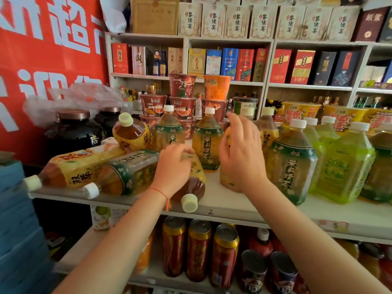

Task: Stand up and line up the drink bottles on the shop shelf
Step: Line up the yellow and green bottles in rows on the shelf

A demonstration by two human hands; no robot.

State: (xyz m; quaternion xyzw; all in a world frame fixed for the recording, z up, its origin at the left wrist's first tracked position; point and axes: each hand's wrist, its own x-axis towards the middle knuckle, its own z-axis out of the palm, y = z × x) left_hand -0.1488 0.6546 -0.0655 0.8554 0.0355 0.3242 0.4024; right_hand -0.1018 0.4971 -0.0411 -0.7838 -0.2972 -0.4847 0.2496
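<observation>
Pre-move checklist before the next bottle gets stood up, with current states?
1. Left hand on a fallen bottle: ok, it rests on the brown tea bottle lying with its cap toward the shelf edge.
2. Firm grip on that bottle: cannot tell, the fingers hide the contact.
3. Right hand free: not ok, it is against an upright yellow bottle.
4. Bare shelf to stand it on: ok, between the two hands.
5. Other bottles down: not ok, the yellow-label bottle and green-label bottle lie flat at left, and one leans behind them.
6. Cap overhang: not ok, the brown tea bottle's cap pokes past the edge.
</observation>
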